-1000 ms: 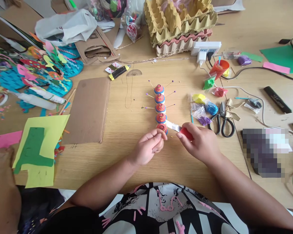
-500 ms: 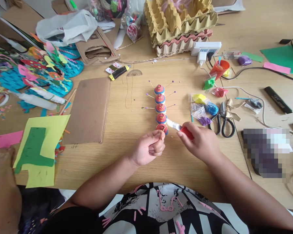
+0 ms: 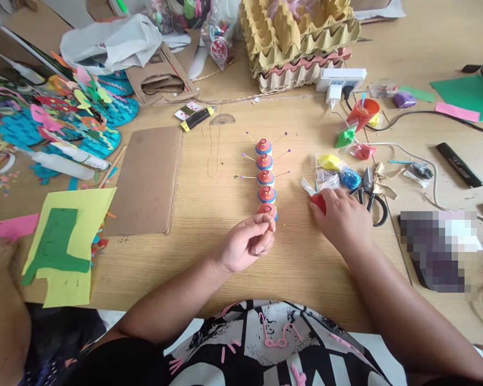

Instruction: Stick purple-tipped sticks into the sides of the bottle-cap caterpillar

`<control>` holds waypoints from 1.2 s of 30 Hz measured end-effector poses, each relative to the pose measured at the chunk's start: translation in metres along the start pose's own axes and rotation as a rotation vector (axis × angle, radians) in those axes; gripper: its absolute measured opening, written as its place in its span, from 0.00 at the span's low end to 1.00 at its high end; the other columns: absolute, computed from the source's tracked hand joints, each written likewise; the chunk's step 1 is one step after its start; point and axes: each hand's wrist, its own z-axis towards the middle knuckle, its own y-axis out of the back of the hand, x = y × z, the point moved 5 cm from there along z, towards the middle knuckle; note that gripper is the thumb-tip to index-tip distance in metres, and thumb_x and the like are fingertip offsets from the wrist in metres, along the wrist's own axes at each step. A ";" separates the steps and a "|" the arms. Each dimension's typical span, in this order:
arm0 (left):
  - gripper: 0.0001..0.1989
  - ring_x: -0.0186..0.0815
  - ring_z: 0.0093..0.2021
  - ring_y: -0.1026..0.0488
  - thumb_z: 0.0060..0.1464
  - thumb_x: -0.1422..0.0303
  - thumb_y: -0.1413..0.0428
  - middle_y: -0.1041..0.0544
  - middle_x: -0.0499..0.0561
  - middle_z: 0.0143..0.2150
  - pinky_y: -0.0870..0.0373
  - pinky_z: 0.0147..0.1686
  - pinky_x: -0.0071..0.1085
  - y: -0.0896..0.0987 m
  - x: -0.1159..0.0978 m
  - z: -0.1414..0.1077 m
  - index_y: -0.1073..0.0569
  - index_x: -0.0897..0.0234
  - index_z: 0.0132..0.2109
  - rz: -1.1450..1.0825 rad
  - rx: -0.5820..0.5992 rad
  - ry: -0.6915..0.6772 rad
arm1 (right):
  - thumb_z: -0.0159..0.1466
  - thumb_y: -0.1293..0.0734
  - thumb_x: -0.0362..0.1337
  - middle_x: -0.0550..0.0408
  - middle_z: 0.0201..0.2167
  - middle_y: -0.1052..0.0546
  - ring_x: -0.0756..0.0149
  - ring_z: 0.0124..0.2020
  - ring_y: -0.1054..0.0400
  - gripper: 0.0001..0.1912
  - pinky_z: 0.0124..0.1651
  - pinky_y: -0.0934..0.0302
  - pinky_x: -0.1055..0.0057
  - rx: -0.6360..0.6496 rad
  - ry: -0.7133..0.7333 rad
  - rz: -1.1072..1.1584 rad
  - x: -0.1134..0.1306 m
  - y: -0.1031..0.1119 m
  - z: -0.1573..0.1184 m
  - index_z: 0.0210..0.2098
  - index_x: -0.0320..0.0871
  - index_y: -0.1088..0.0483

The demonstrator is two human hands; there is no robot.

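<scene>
Between the thumb and forefinger of my left hand (image 3: pixel 247 241) is a pinched toothpick (image 3: pixel 272 216), close to the nearest figure of a row. The row holds several small dome figures (image 3: pixel 266 193) with orange-red tops, blue rims and little faces. Thin sticks with purple ball tips (image 3: pixel 282 137) poke out from both sides of the three farthest ones. To the right, my right hand (image 3: pixel 344 220) grips a red-handled knife (image 3: pixel 317 202), its short blade pointing up and left, near the table surface. My palm hides part of the handle.
Bags of coloured clay (image 3: pixel 349 178) and black-handled scissors (image 3: pixel 368 195) lie by my right hand. Farther back stand an orange cup (image 3: pixel 362 113), a power strip (image 3: pixel 342 78) and stacked egg cartons (image 3: pixel 298 43). Cardboard (image 3: pixel 145 182) lies left; a person's arm (image 3: pixel 4 311) shows at the left edge.
My right hand has moved right with the knife, away from the row of figures toward the clay bags and scissors. My left hand stays nearly in place with the toothpick.
</scene>
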 end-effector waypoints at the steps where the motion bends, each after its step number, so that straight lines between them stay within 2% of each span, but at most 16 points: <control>1: 0.12 0.25 0.17 0.51 0.59 0.61 0.38 0.37 0.41 0.15 0.51 0.19 0.21 0.000 0.000 0.000 0.29 0.64 0.35 -0.003 -0.006 0.006 | 0.70 0.36 0.44 0.45 0.42 0.21 0.54 0.41 0.28 0.13 0.36 0.48 0.65 -0.002 -0.011 0.011 -0.002 -0.002 0.002 0.45 0.42 0.28; 5: 0.12 0.24 0.16 0.49 0.56 0.61 0.37 0.34 0.42 0.16 0.54 0.18 0.22 0.003 0.004 0.001 0.30 0.64 0.34 -0.030 -0.021 0.059 | 0.69 0.34 0.45 0.42 0.46 0.22 0.49 0.44 0.28 0.20 0.40 0.42 0.62 -0.130 0.019 0.101 -0.004 0.006 0.001 0.56 0.42 0.29; 8: 0.12 0.24 0.17 0.48 0.56 0.62 0.38 0.33 0.43 0.17 0.56 0.18 0.23 0.005 0.009 0.002 0.29 0.65 0.34 0.013 -0.022 0.110 | 0.70 0.34 0.46 0.42 0.48 0.23 0.50 0.49 0.29 0.19 0.48 0.36 0.57 -0.201 0.294 0.465 0.015 0.021 -0.010 0.56 0.43 0.28; 9: 0.12 0.24 0.17 0.47 0.56 0.62 0.38 0.33 0.44 0.18 0.56 0.18 0.23 0.005 0.011 0.002 0.29 0.66 0.34 0.042 -0.022 0.125 | 0.70 0.33 0.47 0.43 0.47 0.22 0.52 0.49 0.28 0.19 0.49 0.34 0.58 -0.158 0.402 0.657 0.024 0.024 -0.015 0.55 0.43 0.28; 11: 0.12 0.23 0.17 0.47 0.56 0.62 0.38 0.31 0.45 0.19 0.57 0.19 0.24 0.004 0.014 0.002 0.28 0.67 0.34 0.101 -0.021 0.149 | 0.68 0.31 0.48 0.46 0.43 0.22 0.59 0.43 0.27 0.17 0.43 0.31 0.63 0.053 0.521 1.065 0.041 0.023 -0.025 0.50 0.43 0.27; 13: 0.12 0.23 0.17 0.47 0.57 0.61 0.38 0.31 0.45 0.19 0.58 0.19 0.24 0.003 0.017 0.001 0.28 0.67 0.34 0.141 -0.008 0.161 | 0.69 0.31 0.47 0.51 0.35 0.22 0.65 0.35 0.28 0.13 0.37 0.32 0.67 0.284 0.478 1.389 0.054 0.014 -0.031 0.42 0.43 0.28; 15: 0.13 0.23 0.17 0.48 0.58 0.61 0.38 0.31 0.45 0.19 0.58 0.19 0.24 0.001 0.018 0.001 0.27 0.67 0.34 0.156 0.019 0.163 | 0.68 0.30 0.46 0.54 0.30 0.23 0.68 0.31 0.28 0.13 0.35 0.32 0.68 0.416 0.377 1.589 0.059 0.005 -0.034 0.35 0.43 0.30; 18: 0.18 0.24 0.20 0.41 0.61 0.54 0.40 0.24 0.50 0.25 0.50 0.20 0.22 -0.001 0.017 0.002 0.24 0.68 0.40 0.097 0.049 0.131 | 0.66 0.27 0.45 0.58 0.26 0.26 0.69 0.29 0.30 0.14 0.34 0.33 0.69 0.435 0.264 1.777 0.057 -0.004 -0.029 0.31 0.44 0.31; 20: 0.23 0.29 0.27 0.29 0.61 0.49 0.41 0.18 0.56 0.36 0.38 0.25 0.24 -0.003 0.015 0.002 0.23 0.68 0.47 0.015 0.055 0.113 | 0.64 0.27 0.48 0.58 0.27 0.27 0.69 0.28 0.32 0.17 0.32 0.35 0.70 0.394 0.190 1.870 0.049 -0.006 -0.023 0.30 0.45 0.33; 22: 0.26 0.37 0.42 0.20 0.60 0.49 0.41 0.17 0.60 0.48 0.26 0.39 0.29 -0.005 0.012 0.002 0.24 0.67 0.54 -0.066 0.069 0.104 | 0.65 0.29 0.53 0.55 0.32 0.24 0.69 0.28 0.33 0.21 0.29 0.38 0.70 0.394 0.096 1.908 0.042 -0.008 -0.018 0.29 0.46 0.38; 23: 0.27 0.40 0.50 0.20 0.60 0.49 0.40 0.18 0.61 0.52 0.25 0.47 0.33 -0.007 0.010 0.002 0.25 0.66 0.56 -0.100 0.079 0.102 | 0.65 0.31 0.55 0.54 0.35 0.23 0.70 0.26 0.35 0.22 0.27 0.40 0.71 0.409 0.041 1.902 0.038 -0.010 -0.015 0.29 0.47 0.41; 25: 0.29 0.44 0.60 0.24 0.60 0.49 0.41 0.21 0.61 0.58 0.28 0.58 0.37 -0.010 0.006 0.001 0.27 0.65 0.59 -0.157 0.100 0.095 | 0.66 0.34 0.56 0.53 0.38 0.20 0.72 0.21 0.42 0.22 0.23 0.47 0.72 0.426 -0.046 1.854 0.031 -0.010 -0.012 0.31 0.48 0.46; 28: 0.31 0.45 0.67 0.29 0.61 0.48 0.43 0.26 0.62 0.64 0.32 0.63 0.38 -0.013 0.002 0.000 0.30 0.64 0.62 -0.201 0.097 0.075 | 0.67 0.35 0.55 0.58 0.34 0.21 0.75 0.16 0.51 0.21 0.20 0.55 0.72 0.355 -0.066 1.753 0.023 -0.004 -0.010 0.33 0.49 0.49; 32: 0.33 0.45 0.70 0.34 0.61 0.45 0.46 0.30 0.61 0.68 0.34 0.66 0.40 -0.012 -0.001 -0.002 0.32 0.61 0.65 -0.210 0.085 0.037 | 0.71 0.36 0.50 0.63 0.25 0.27 0.71 0.16 0.41 0.13 0.20 0.48 0.72 0.208 0.117 1.615 0.027 0.010 -0.017 0.41 0.52 0.43; 34: 0.34 0.43 0.70 0.34 0.60 0.43 0.46 0.30 0.59 0.68 0.35 0.66 0.40 -0.012 -0.002 -0.003 0.31 0.59 0.65 -0.205 0.082 0.015 | 0.71 0.35 0.46 0.60 0.26 0.25 0.67 0.22 0.32 0.09 0.25 0.39 0.69 0.107 0.298 1.369 0.034 0.017 -0.026 0.45 0.50 0.38; 36: 0.35 0.43 0.70 0.34 0.59 0.41 0.47 0.30 0.58 0.69 0.34 0.64 0.39 -0.011 -0.001 -0.004 0.31 0.57 0.65 -0.175 0.074 0.004 | 0.71 0.33 0.44 0.54 0.30 0.21 0.64 0.29 0.27 0.08 0.32 0.35 0.66 -0.006 0.478 1.014 0.043 0.020 -0.037 0.45 0.47 0.31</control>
